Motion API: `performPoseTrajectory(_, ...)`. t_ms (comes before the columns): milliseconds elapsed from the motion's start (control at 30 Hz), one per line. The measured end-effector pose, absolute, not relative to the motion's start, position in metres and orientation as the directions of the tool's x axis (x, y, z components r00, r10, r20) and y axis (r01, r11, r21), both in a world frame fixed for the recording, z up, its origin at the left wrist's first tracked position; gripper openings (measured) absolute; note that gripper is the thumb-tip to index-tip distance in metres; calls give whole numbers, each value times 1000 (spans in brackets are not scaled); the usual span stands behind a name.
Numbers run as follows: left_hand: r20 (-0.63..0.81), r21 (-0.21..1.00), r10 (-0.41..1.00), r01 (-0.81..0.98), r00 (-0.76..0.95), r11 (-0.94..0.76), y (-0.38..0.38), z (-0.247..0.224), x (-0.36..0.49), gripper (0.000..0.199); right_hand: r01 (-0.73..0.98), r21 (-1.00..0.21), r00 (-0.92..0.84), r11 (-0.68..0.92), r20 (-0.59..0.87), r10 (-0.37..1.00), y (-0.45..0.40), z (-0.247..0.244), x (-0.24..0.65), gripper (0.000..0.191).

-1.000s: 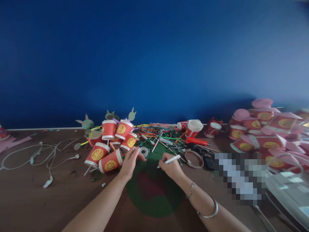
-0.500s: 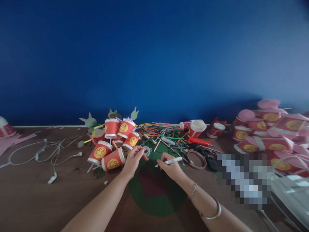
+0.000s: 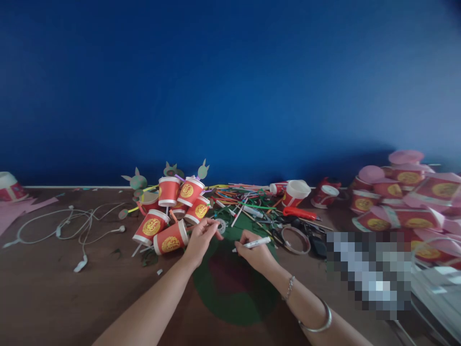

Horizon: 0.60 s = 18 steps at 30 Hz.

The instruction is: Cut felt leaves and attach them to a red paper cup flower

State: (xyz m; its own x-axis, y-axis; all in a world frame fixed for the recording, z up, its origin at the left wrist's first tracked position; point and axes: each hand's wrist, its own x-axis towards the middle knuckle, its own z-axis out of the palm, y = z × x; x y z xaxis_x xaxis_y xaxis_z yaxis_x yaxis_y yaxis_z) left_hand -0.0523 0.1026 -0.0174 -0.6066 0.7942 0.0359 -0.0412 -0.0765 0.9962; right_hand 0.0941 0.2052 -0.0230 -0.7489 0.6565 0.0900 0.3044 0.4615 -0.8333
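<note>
My right hand [image 3: 256,252] is closed around a white marker pen [image 3: 260,242]. The pen lies aslant through the fingers over a large dark green paper sheet [image 3: 234,305], which has a reddish patch. Opposite it, my left hand [image 3: 201,240] has thumb and fingers drawn together in a pinch. A small clear disc with holes [image 3: 222,226] shows right at those fingertips. Whether the fingers grip the disc or something smaller cannot be made out. Close to the left hand, a red paper cup [image 3: 169,239] lies on its side.
Behind the hands spreads a heap of coloured straws [image 3: 234,194]. Cups with rabbit-shaped cutouts [image 3: 138,181] stand left. To the right are a red-handled cutter [image 3: 300,213], a tape roll [image 3: 296,240] and stacked pink-trimmed cups [image 3: 403,223]. White earphones [image 3: 81,264] lie far left.
The whole view has shifted slightly, so things appear a little further right. The pen has moved very little in my right hand; my left hand keeps its pinch.
</note>
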Motion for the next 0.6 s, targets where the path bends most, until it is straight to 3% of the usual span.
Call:
performPoseTrajectory(267, 8, 993, 799, -92, -601, -79, 103, -18, -51, 16, 310, -819, -753, 483, 98, 650, 205, -20, 93, 21)
performPoseTrajectory(600, 50, 998, 776, 1, -628, -64, 103, -18, -51, 24, 290, -839, -752, 460, 98, 652, 205, -23, 94, 21)
